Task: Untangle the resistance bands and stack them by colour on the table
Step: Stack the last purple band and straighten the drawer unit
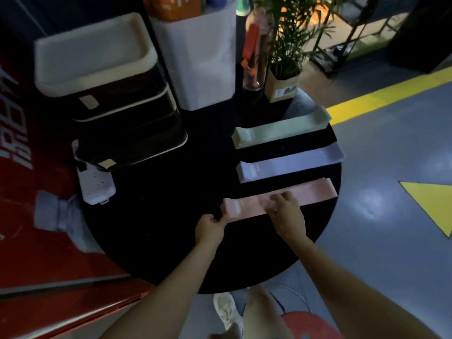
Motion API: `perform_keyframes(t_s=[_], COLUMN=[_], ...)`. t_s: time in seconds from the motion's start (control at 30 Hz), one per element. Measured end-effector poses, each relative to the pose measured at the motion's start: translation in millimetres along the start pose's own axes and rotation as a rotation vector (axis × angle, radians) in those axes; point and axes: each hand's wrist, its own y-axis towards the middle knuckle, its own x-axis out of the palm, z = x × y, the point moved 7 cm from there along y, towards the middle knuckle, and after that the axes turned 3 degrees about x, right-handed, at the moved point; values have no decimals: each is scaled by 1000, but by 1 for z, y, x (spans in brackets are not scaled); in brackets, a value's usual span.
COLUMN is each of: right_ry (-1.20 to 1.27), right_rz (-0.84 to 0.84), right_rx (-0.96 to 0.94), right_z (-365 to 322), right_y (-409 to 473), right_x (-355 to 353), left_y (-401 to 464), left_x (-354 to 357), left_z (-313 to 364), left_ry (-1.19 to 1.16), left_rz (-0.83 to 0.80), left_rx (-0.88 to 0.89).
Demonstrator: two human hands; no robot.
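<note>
Nearest to me, my two bare forearms reach in over the near edge of the round black table (151,241). My left hand (209,228) sits at the left end of the pink band (308,194), fingers curled, with the thumb and forefinger pinching that end of the strip. My right hand (286,214) lies on top of the same band a little right of its middle; the fingers are bent down onto the pink surface, pressing it flat, though I cannot tell whether they have any of it gripped. The pink band lies flat and runs from near the table's middle out to its right edge, and it is the nearest of three strips.

Just beyond it, apart and roughly parallel, lies the lavender band (288,166), flat, its right end at the table's right edge. Farther still is the pale green band (278,130), again parallel and apart, its right end at the far right edge. Whether each strip is one band or several stacked I cannot tell.

Toward the table's left edge rests a white power strip (95,182) with a dark cable plugged in. Behind it stands a dark set of drawers (127,118) with a white tray (93,52) on top. At the far edge are a white bin (208,62), a clear bottle (255,57) and a potted plant (283,77).
</note>
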Motion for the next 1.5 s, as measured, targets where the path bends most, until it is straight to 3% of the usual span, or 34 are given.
perform_keyframes(t_s=[0.2, 0.6, 0.8, 1.0, 1.3, 1.5], right_ry=[-97, -115, 84, 654, 740, 536], right_rz=[78, 113, -95, -189, 12, 181], right_rx=[-40, -56, 34, 69, 228, 285], right_z=[3, 5, 2, -23, 25, 63], right_y=[4, 9, 19, 13, 21, 32], right_x=[0, -4, -13, -31, -69, -83], left_y=[6, 14, -4, -32, -50, -11], left_x=[16, 22, 22, 48, 102, 103], left_z=[7, 10, 46, 101, 145, 124], left_ry=[-228, -221, -223, -170, -127, 273], left_rz=[-69, -109, -110, -197, -507, -222], left_rx=[-138, -151, 45, 286, 409, 301])
